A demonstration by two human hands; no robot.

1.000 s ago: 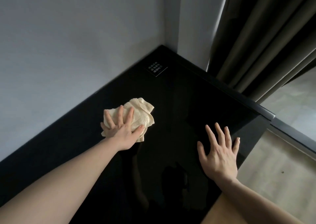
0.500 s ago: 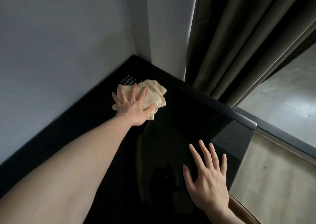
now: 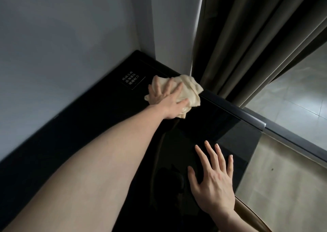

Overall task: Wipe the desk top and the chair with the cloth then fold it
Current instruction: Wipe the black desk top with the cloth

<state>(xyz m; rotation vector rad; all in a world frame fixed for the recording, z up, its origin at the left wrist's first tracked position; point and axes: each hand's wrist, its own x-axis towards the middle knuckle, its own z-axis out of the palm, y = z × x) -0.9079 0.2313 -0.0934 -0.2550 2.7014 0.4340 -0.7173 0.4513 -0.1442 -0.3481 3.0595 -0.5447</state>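
A crumpled cream cloth (image 3: 189, 90) lies on the glossy black desk top (image 3: 109, 125), close to its far edge by the wall. My left hand (image 3: 166, 99) presses flat on the cloth with its fingers spread and straight. My right hand (image 3: 215, 180) rests palm down on the near right part of the desk, fingers spread, holding nothing. A curved tan chair back (image 3: 251, 215) shows at the bottom right, just behind my right wrist.
A small white-lettered label (image 3: 131, 80) sits on the desk near the far corner. Grey walls (image 3: 62, 45) bound the desk at left and behind. Dark curtains (image 3: 256, 42) hang at the right. Beyond the desk's right edge lies pale floor (image 3: 283, 178).
My left hand has pushed the cloth away from me and to the right, from mid-desk to the far edge. My right hand has stayed flat on the desk.
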